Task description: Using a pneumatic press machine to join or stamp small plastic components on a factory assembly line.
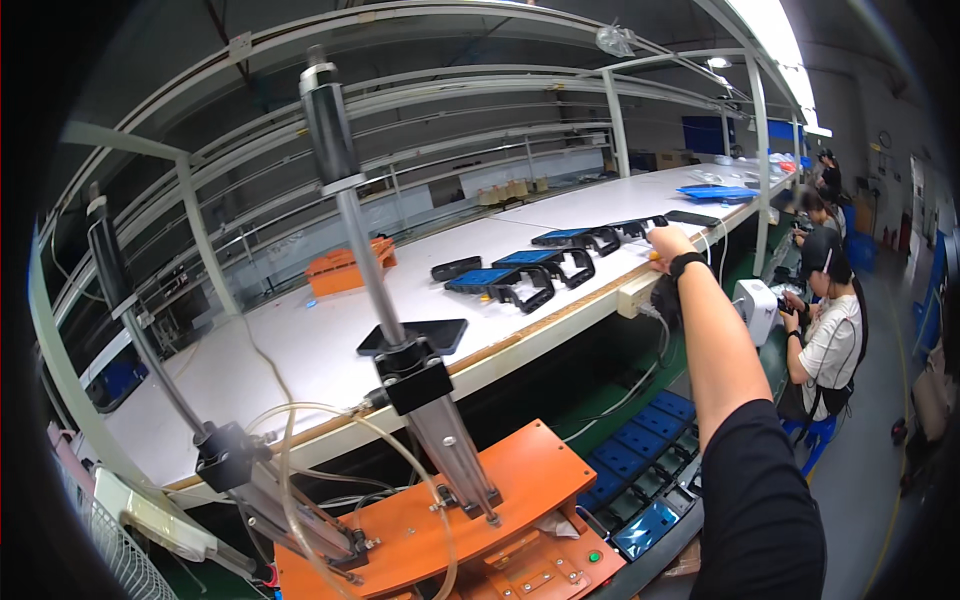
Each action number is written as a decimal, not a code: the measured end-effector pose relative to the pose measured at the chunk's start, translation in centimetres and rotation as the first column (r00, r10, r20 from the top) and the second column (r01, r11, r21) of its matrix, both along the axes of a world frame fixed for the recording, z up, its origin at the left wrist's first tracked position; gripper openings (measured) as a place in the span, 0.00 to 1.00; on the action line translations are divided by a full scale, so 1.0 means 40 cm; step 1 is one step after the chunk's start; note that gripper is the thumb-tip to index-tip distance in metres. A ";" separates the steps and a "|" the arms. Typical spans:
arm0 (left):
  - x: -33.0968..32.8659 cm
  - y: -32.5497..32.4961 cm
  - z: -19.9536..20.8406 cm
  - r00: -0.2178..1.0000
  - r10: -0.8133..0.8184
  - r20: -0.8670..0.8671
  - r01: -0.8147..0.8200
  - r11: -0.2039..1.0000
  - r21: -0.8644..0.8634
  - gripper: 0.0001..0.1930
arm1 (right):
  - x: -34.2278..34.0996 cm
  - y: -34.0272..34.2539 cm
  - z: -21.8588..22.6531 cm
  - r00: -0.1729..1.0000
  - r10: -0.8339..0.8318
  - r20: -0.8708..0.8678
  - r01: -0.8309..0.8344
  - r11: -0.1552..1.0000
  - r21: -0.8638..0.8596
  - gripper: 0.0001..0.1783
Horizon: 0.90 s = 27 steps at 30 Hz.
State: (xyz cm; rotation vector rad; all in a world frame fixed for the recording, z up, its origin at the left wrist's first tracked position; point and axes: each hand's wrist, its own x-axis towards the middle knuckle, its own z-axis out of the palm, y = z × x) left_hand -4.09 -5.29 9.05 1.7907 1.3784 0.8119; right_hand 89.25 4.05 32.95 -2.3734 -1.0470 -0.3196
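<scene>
Nearby, two pneumatic cylinders (447, 445) stand above an orange fixture (400, 510), the right one's rod crossing before one flat black slab (443, 332) and one orange block (338, 268). Farther right on the white bench (290, 345), three blue-faced black frames (520, 290) lie in a row, with a fourth dark frame (632, 229) just beside the right hand (671, 246); its fingers are too hidden to tell their spread or hold. Three co-workers (835, 325) line the right side.
</scene>
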 end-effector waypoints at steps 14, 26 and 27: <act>-0.301 0.050 -0.081 0.985 -0.021 -0.171 0.061 0.972 0.227 0.12 | -0.065 -0.013 -0.034 0.942 0.200 0.270 -0.278 0.914 0.294 0.20; -0.591 0.239 -0.137 0.987 -0.031 -0.158 -0.003 0.978 -0.210 0.12 | -0.960 -0.514 -0.410 0.915 0.357 -0.185 -0.216 0.824 0.524 0.17; -0.602 0.301 -0.195 0.969 -0.088 -0.230 0.115 0.988 0.106 0.12 | -1.011 -0.528 -0.455 0.895 0.375 -0.242 -0.196 0.817 0.543 0.17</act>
